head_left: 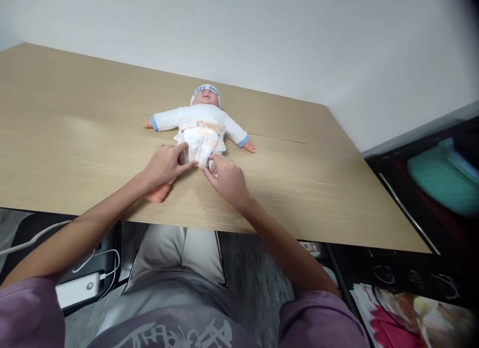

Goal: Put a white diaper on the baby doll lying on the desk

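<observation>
A baby doll (202, 118) in a white top and cap lies on its back on the wooden table (75, 138), head away from me. It wears a white diaper (200, 141). My left hand (164, 163) pinches the diaper's lower left edge, fingers closed on it. My right hand (226, 178) grips the lower right edge beside the doll's leg. One bare doll foot (159, 192) pokes out under my left wrist.
The table's near edge runs across above my lap. A white power bank with cables (77, 288) lies on the floor at lower left. A dark cabinet with a teal object (441, 178) stands at the right. A white wall is behind.
</observation>
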{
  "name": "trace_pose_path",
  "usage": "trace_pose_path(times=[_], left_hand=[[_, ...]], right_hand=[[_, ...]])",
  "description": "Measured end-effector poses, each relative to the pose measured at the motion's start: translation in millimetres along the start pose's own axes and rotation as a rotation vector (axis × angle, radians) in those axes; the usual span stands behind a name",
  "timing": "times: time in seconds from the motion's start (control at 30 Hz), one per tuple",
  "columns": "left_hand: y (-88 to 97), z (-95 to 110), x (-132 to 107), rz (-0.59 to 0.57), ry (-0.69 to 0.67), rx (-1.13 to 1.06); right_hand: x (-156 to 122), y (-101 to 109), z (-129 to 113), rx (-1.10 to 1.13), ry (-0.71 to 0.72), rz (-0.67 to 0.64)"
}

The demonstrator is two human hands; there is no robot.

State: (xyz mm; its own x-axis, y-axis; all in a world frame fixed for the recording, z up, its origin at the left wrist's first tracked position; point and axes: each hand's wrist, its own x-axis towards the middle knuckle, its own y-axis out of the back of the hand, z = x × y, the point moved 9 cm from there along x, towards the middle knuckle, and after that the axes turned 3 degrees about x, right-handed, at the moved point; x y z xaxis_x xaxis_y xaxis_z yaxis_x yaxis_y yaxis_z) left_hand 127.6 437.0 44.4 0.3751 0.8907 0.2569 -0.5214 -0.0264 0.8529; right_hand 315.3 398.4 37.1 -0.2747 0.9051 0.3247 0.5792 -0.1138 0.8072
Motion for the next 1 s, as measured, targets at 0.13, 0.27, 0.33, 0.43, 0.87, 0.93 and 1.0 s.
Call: trace_pose_path(times=[0.13, 0.27, 0.33, 0.43, 0.87, 0.93, 1.0], left_hand=[[-7.5, 0, 6, -0.005, -0.038, -0.029], [-5.1, 4, 3, 0.016, -0.114, -0.115], [-1.5, 6, 1, 0.037, -0.131, -0.163], [-1.6, 7, 1, 0.027, -0.132, -0.196], [-23.7, -37, 1, 0.117, 0.244, -0.759], [-26.4, -43, -2, 0.111, 0.312, -0.776], [-24.0, -42, -4, 0.088, 0.312, -0.727]], right_hand=[[3, -8, -3, -0.049, -0.013, 0.045], [-2, -4, -5, 0.016, -0.007, 0.061], [-4, -1, -6, 0.045, -0.004, 0.065], [-6, 0, -8, 0.057, 0.011, 0.063], [-7, 4, 26, 0.395, -0.234, 0.218], [-9, 9, 28, 0.365, -0.235, 0.232], [-9, 10, 27, 0.303, -0.224, 0.219]])
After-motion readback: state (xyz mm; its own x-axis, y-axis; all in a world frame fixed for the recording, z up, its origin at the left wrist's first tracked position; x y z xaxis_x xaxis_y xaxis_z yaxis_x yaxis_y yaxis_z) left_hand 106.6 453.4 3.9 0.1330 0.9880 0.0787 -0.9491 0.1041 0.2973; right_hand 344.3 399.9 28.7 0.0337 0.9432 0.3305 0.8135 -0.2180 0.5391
